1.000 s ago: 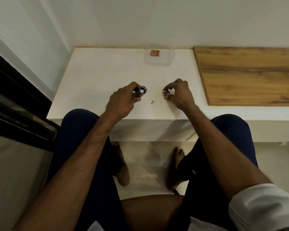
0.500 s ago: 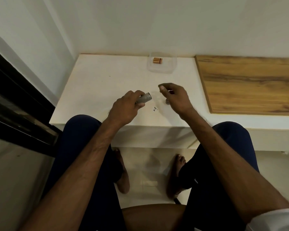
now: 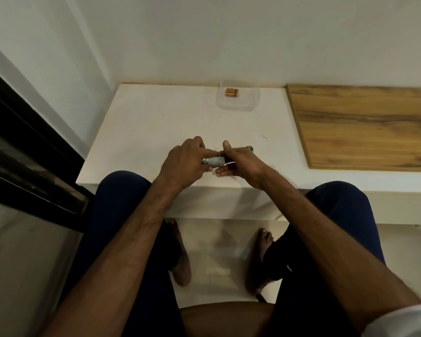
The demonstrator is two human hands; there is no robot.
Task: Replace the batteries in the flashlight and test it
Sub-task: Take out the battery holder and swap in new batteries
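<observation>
The person sits at a white table (image 3: 156, 122) with both forearms reaching forward over the near edge. The left hand (image 3: 182, 159) is curled around a silver flashlight (image 3: 214, 162), fingers wrapped over the top and thumb below, so the body is gripped firmly and lies roughly level, its open end pointing to the person's right. The right hand (image 3: 241, 159) meets that end: thumb raised, fingers bent beneath, closed on a dark part at the flashlight's mouth. What that part is cannot be told; it is mostly covered by the fingers. Both hands sit above the table near its front edge, touching each other at the flashlight. A small round metal cap (image 3: 250, 148) lies on the table just beyond the right hand, apart from the flashlight. At the far edge, against the wall, stands a clear container (image 3: 238, 104) holding a few copper-coloured batteries (image 3: 232, 92) lying side by side, well apart from the hands. A wooden board (image 3: 365, 125) lies on the table's right portion. A dark frame (image 3: 29, 152) runs along the left. Below the table, the knees in dark trousers (image 3: 122, 190) and bare feet on a pale floor are visible.
</observation>
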